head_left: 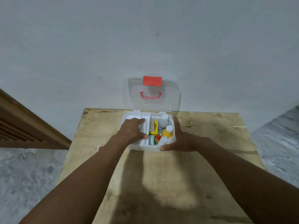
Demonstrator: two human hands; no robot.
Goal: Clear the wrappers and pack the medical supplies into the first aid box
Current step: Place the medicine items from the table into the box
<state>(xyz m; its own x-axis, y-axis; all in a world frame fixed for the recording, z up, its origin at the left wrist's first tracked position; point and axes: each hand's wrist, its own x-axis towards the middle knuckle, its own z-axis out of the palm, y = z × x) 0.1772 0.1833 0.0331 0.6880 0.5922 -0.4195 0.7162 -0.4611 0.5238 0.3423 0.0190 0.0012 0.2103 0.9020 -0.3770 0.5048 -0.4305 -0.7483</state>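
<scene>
The white first aid box [142, 147] stands open at the far middle of a wooden table [161, 183]. Its clear lid [171, 101], with a red latch and red handle, leans back against the wall. A white inner tray [145, 125] sits in the box's left half, and my left hand [131, 130] rests flat on it, thumb at its front edge. In the right half I see a yellow carton [154, 128], a white bottle [163, 121], a yellow bottle with a white cap [168, 133], a small red-capped item [158, 137] and a pale green roll [151, 141]. My right hand [179, 139] grips the box's right front corner.
A small pink and white object [100, 147] lies at the table's left edge, partly behind my left forearm. A grey wall stands right behind the table. A brown wooden frame [24, 125] runs along the left. Grey speckled floor shows on both sides.
</scene>
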